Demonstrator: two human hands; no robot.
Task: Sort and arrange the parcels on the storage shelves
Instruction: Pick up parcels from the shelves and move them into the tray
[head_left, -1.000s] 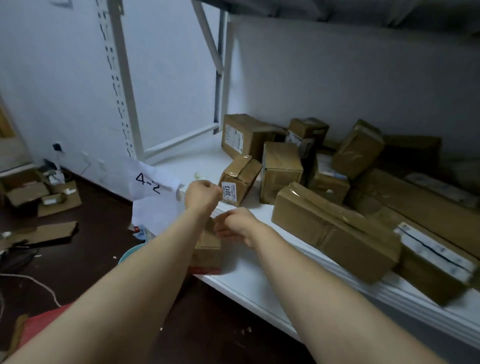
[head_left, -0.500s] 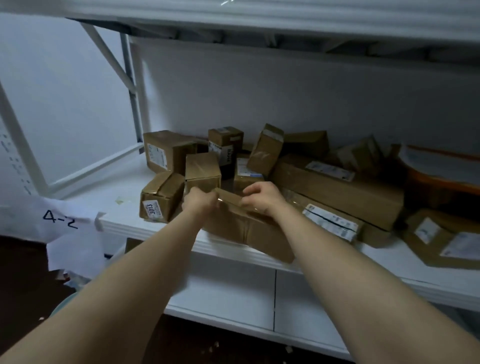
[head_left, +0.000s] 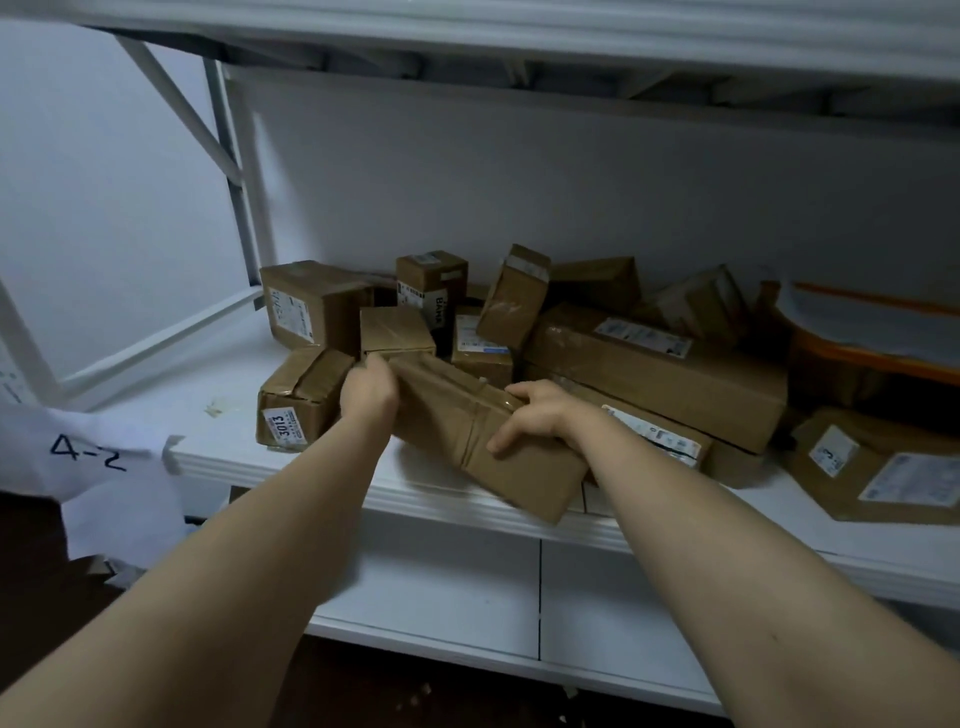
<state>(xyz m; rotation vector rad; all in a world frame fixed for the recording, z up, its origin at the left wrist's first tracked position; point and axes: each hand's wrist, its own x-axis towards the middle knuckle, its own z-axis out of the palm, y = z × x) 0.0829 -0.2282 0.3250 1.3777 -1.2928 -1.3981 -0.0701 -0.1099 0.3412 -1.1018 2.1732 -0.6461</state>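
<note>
Long parcel (head_left: 519, 478) askew over shelf (head_left: 234, 441) front edge

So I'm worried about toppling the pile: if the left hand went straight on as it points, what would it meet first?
Probably the small plain brown cardboard box right behind the left hand, which grips the long brown cardboard parcel; depth is unclear.

A white paper sheet (head_left: 88, 467) marked "4-2" is hanging at the left before a pale wall (head_left: 130, 234) — below it a dark floor (head_left: 31, 571) is showing, small pale scraps (head_left: 415, 693) lying on it.
</note>
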